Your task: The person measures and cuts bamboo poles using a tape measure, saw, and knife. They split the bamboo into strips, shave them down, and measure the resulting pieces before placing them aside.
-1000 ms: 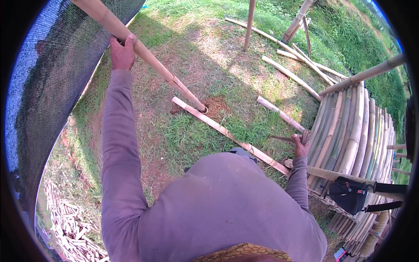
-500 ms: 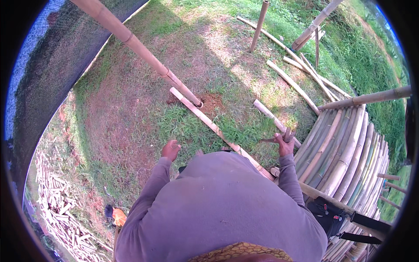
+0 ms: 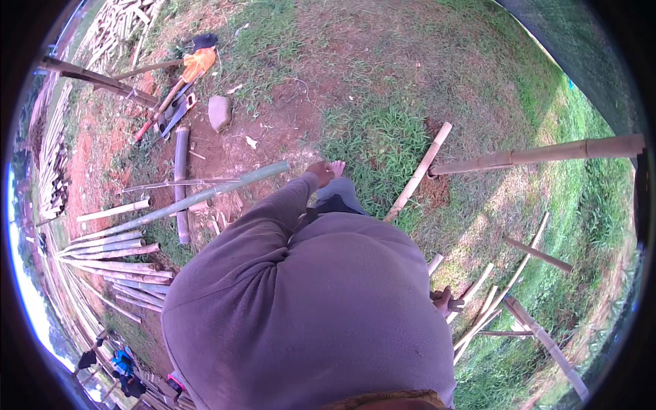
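My left hand [image 3: 319, 172] hangs low in front of me, next to a bare foot [image 3: 336, 168]. Its fingers look loosely curled, and nothing shows in them. On my right side, partly hidden by my body, my right hand [image 3: 447, 302] is closed around a small dark thing [image 3: 436, 295] that I cannot make out. A cut bamboo length [image 3: 451, 314] lies on the ground close beyond that hand. Ahead of me rests a pale bamboo piece [image 3: 421, 166], beside the foot of a bamboo post [image 3: 540, 158] set in the soil.
At left, a green bamboo pole [image 3: 205, 193] crosses a short log [image 3: 181, 164], with several bamboo poles [image 3: 130, 266] fanned out behind. A handsaw [image 3: 179, 113], an orange cloth [image 3: 198, 63] and a stone [image 3: 219, 113] lie further ahead. Dark netting [image 3: 581, 48] hangs far right.
My view has swung left, so the bamboo post and netting now appear at right and the saw has come into sight. The bamboo rack has gone out of view. My left hand stretches further forward.
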`<action>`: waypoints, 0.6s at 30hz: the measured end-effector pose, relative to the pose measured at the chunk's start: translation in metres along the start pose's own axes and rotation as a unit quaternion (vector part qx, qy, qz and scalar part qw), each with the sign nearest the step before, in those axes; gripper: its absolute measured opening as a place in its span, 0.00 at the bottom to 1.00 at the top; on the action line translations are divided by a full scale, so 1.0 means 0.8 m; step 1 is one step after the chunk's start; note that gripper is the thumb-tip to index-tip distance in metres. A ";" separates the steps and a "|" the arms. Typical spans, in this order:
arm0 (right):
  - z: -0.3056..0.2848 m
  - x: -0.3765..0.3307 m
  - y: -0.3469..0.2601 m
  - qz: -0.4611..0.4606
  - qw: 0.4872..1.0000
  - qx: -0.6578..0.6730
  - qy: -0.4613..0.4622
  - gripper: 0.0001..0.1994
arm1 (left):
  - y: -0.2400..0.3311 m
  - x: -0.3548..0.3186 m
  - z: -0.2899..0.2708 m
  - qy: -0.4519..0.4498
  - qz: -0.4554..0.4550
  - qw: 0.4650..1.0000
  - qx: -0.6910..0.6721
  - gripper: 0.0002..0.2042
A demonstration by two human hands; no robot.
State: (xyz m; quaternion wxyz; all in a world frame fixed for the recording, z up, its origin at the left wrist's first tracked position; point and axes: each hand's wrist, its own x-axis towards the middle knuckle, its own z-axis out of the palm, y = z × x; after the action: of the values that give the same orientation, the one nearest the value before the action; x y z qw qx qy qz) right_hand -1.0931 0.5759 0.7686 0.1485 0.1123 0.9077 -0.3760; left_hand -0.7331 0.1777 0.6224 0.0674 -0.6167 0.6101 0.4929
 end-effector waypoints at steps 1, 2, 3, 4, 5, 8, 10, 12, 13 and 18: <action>0.008 -0.008 -0.009 -0.018 1.000 0.003 -0.009 0.15 | -0.003 0.010 0.008 -0.021 -0.020 0.999 -0.022 0.24; 0.013 -0.019 -0.017 -0.029 0.999 0.012 -0.012 0.15 | -0.022 0.035 0.032 0.010 0.026 1.000 0.008 0.28; 0.016 -0.031 -0.019 -0.031 0.999 0.017 0.003 0.17 | -0.024 0.056 0.050 0.009 0.050 0.998 0.043 0.27; 0.019 -0.042 -0.022 -0.029 0.999 0.022 0.019 0.19 | -0.026 0.080 0.068 0.008 0.075 0.994 0.080 0.26; 0.026 -0.050 -0.037 -0.046 0.998 0.025 0.020 0.21 | -0.029 0.075 0.054 0.000 0.071 0.993 0.092 0.23; 0.041 -0.080 -0.093 -0.084 0.996 0.026 0.030 0.31 | -0.036 0.065 -0.023 -0.061 0.117 0.972 0.194 0.20; 0.054 -0.097 -0.138 -0.119 0.991 0.048 0.034 0.39 | -0.069 0.111 -0.066 -0.094 0.156 0.935 0.303 0.20; 0.065 -0.110 -0.198 -0.173 0.979 0.109 -0.001 0.42 | -0.091 0.167 -0.108 -0.073 0.089 0.954 0.278 0.21; 0.079 -0.122 -0.228 -0.203 0.965 0.162 -0.017 0.29 | -0.095 0.191 -0.135 -0.047 0.023 0.976 0.212 0.21; 0.160 -0.205 -0.332 -0.253 0.932 0.188 -0.181 0.24 | -0.015 0.193 -0.284 0.075 0.041 0.996 -0.040 0.20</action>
State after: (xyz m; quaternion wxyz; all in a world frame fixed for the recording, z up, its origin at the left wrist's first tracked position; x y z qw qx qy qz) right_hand -1.0007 0.2855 0.9132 0.1868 -0.1654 0.7764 -0.5787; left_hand -0.6397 -0.0807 0.6246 -0.0233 -0.6284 0.6183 0.4714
